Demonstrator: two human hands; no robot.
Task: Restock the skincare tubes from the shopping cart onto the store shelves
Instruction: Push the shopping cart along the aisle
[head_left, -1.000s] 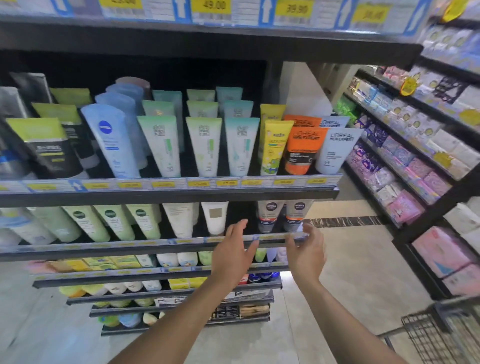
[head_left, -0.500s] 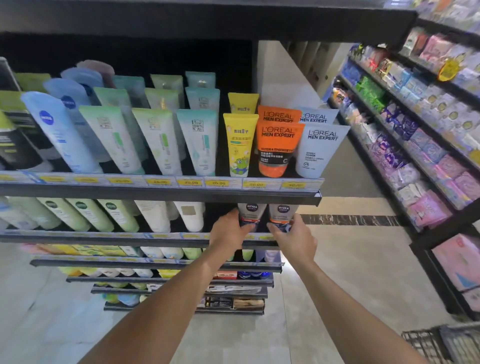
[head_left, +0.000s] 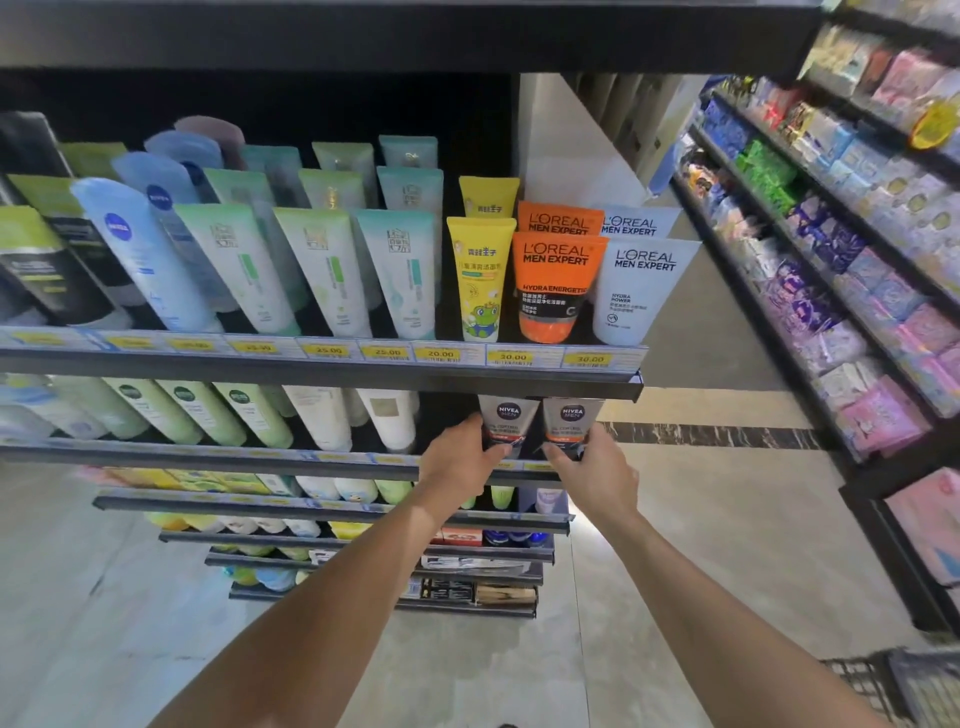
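Shelf (head_left: 208, 453) carries two Nivea tubes (head_left: 508, 415), left hand (head_left: 457, 463) and right hand (head_left: 598, 470) gripping.

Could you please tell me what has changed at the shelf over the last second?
Both hands, open in front of the shelf edge a second ago, reached forward to the second shelf. The left hand now grips the left Nivea Men tube; the right hand grips the right Nivea Men tube. Both tubes remain in place, as do the L'Oreal tubes above.
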